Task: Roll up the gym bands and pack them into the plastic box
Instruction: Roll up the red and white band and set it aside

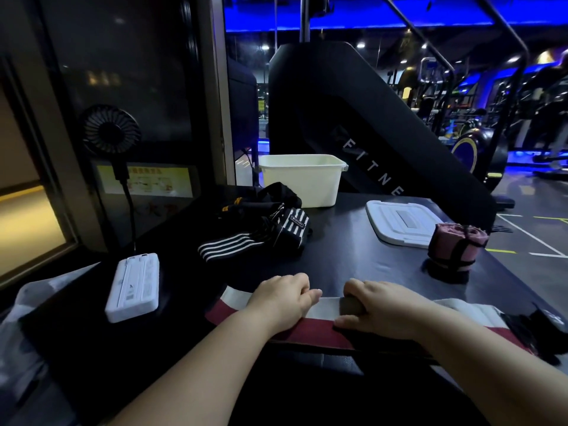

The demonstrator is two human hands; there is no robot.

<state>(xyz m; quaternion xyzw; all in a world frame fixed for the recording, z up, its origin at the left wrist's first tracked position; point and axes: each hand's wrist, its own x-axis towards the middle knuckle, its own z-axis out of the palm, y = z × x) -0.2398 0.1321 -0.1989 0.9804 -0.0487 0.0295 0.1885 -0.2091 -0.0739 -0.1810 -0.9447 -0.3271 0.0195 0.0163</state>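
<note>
Item: red-and-white band (316,329), my left hand (281,298) and right hand (378,309) curled on it; I'd roll tight, edges aligned

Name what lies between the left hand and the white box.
The head view shows a heap of striped bands between the box and the left hand, which grips a red band; bare table lies just before the hand.

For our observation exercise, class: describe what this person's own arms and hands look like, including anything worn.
The left forearm and right forearm are bare to the picture's bottom edge; no sleeves show. The left hand and right hand wear no gloves, and no watch, bracelet or ring is visible on the wrists or the fingers that show.
</note>
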